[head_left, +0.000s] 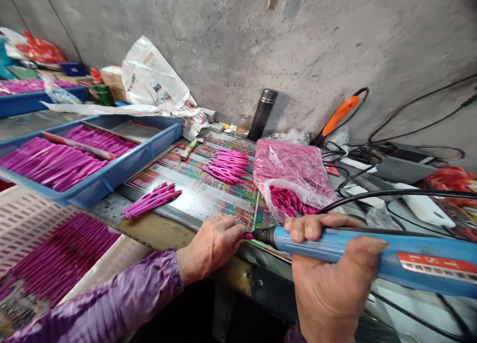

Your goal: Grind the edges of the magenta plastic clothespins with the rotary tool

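My right hand (328, 278) is wrapped round a blue electric screwdriver (335, 243) with a red and white label, held level and pointing left. Its black nose meets the end of a small magenta metal piece (247, 236) at the front edge of the bench. My left hand (216, 243) is closed on that piece, and the fingers hide most of it. Beyond the hands lie a pile of slender magenta pieces (228, 165) and a smaller bunch of them (152, 200). An open plastic bag (290, 167) of magenta parts sits just past the screwdriver.
A divided blue tray (112, 176) of magenta pieces stands left, above a white perforated basket (33, 224) holding more. A small hammer (191, 149), a black flask (263, 114) and an orange-handled tool (340, 115) are toward the wall. Black cables (406, 193) cross the right side.
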`<action>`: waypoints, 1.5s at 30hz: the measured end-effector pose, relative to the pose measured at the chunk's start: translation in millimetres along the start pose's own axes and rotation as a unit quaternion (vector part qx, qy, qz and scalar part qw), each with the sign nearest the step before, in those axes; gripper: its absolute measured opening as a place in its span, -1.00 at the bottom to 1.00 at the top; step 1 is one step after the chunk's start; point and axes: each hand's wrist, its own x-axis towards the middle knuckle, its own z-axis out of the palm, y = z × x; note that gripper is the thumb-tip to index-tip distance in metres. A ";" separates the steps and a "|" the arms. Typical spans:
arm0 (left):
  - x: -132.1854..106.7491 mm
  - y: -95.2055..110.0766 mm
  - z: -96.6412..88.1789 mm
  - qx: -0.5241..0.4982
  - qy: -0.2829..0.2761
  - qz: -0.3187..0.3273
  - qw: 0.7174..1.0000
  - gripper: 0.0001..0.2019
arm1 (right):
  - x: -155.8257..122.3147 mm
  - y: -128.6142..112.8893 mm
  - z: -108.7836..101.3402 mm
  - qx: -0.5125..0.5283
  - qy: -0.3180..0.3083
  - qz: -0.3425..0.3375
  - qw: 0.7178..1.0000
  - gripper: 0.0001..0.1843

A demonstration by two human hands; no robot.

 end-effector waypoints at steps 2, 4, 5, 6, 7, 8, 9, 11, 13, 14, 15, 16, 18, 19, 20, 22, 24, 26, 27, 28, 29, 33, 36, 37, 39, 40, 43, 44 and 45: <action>-0.6 -0.6 0.5 -0.001 -0.006 -0.001 1.000 -0.68 | -0.3 0.3 0.0 0.001 0.001 -0.005 1.000 -0.44; -0.9 -0.8 0.1 -0.003 -0.015 -0.006 1.000 -0.68 | -0.8 0.5 -0.3 0.001 0.001 -0.007 1.000 -0.44; -0.9 -0.7 -0.4 -0.003 -0.022 -0.010 1.000 -0.68 | -1.0 0.6 -0.4 0.000 0.000 -0.007 1.000 -0.44; -0.8 -0.6 -1.0 -0.003 -0.029 -0.015 0.999 -0.69 | -1.3 0.5 -0.5 -0.001 -0.002 -0.008 1.000 -0.45; -0.5 -0.4 -1.7 -0.002 -0.036 -0.019 0.999 -0.70 | -1.5 0.4 -0.5 -0.002 -0.003 -0.008 1.000 -0.45; -0.2 -0.3 -2.3 -0.002 -0.041 -0.023 0.999 -0.70 | -1.8 0.3 -0.5 -0.003 -0.004 -0.009 1.000 -0.45; 0.2 -0.1 -2.9 -0.001 -0.045 -0.026 0.999 -0.71 | -2.0 0.2 -0.4 -0.004 -0.004 -0.009 1.000 -0.45; 0.7 0.1 -3.6 0.001 -0.051 -0.028 0.998 -0.70 | -2.3 0.0 -0.1 -0.004 -0.003 -0.011 1.000 -0.45; 1.1 0.2 -3.8 0.002 -0.055 -0.026 0.998 -0.69 | -2.3 0.1 0.2 -0.002 -0.002 -0.013 1.000 -0.44; 1.1 0.2 -3.9 0.003 -0.056 -0.024 0.998 -0.69 | -2.3 0.2 0.3 -0.001 -0.002 -0.014 1.000 -0.44; 1.1 0.2 -4.0 0.004 -0.057 -0.022 0.998 -0.69 | -2.4 0.3 0.4 0.000 -0.001 -0.014 1.000 -0.44; 1.0 0.2 -4.0 0.006 -0.058 -0.021 0.998 -0.68 | -2.4 0.4 0.5 0.001 0.000 -0.015 1.000 -0.45; 0.6 0.0 -4.1 0.010 -0.064 -0.022 0.998 -0.69 | -2.5 0.5 0.4 0.003 0.003 -0.013 1.000 -0.45; 0.3 0.0 -4.1 0.011 -0.068 -0.023 0.997 -0.69 | -2.5 0.4 0.2 0.004 0.005 -0.012 1.000 -0.45; 0.0 -0.1 -4.0 0.012 -0.071 -0.024 0.997 -0.70 | -2.4 0.1 -0.1 0.004 0.006 -0.012 1.000 -0.44; -0.4 -0.1 -3.7 0.011 -0.072 -0.021 0.997 -0.71 | -2.0 -0.7 -0.9 0.003 0.009 -0.011 1.000 -0.44; -0.6 -0.2 -3.0 0.012 -0.066 -0.015 0.998 -0.70 | -1.5 -2.1 -2.1 0.000 0.012 -0.011 1.000 -0.43; -0.6 -0.3 -2.0 0.013 -0.057 -0.010 0.998 -0.67 | -1.3 -3.8 -3.5 -0.003 0.014 -0.010 1.000 -0.42; -0.7 -0.4 -1.6 0.013 -0.054 -0.008 0.998 -0.66 | -1.4 -4.5 -4.2 -0.004 0.015 -0.009 1.000 -0.42; -1.0 -0.6 -1.1 0.013 -0.053 -0.007 0.998 -0.64 | -1.5 -5.2 -4.9 -0.006 0.017 -0.009 1.000 -0.41; -1.3 -0.9 -0.6 0.013 -0.054 -0.006 0.998 -0.64 | -1.8 -5.8 -5.5 -0.008 0.019 -0.009 1.000 -0.41; -3.9 -2.0 0.7 0.012 -0.071 -0.006 0.997 -0.68 | -3.0 -6.9 -6.9 -0.014 0.021 -0.010 1.000 -0.39; -4.9 -2.4 1.0 0.015 -0.082 -0.006 0.996 -0.69 | -3.2 -7.0 -6.4 -0.017 0.022 -0.009 1.000 -0.39; -4.9 -2.4 1.0 0.017 -0.086 -0.007 0.996 -0.69 | -3.2 -7.0 -6.2 -0.018 0.023 -0.009 1.000 -0.39; -4.3 -2.3 0.6 0.023 -0.094 -0.007 0.995 -0.68 | -3.5 -7.0 -6.1 -0.019 0.025 -0.009 0.999 -0.38; -3.8 -2.1 0.3 0.027 -0.097 -0.008 0.995 -0.67 | -3.8 -7.0 -6.3 -0.019 0.025 -0.009 0.999 -0.38; -2.4 -1.3 -1.1 0.036 -0.104 -0.011 0.994 -0.66 | -5.4 -7.3 -7.1 -0.018 0.024 -0.006 1.000 -0.40; -2.1 -1.1 -1.5 0.036 -0.105 -0.012 0.994 -0.66 | -6.0 -7.5 -7.3 -0.018 0.023 -0.005 1.000 -0.41; -1.9 -0.9 -1.8 0.034 -0.106 -0.012 0.994 -0.67 | -6.4 -7.7 -7.4 -0.018 0.022 -0.005 1.000 -0.41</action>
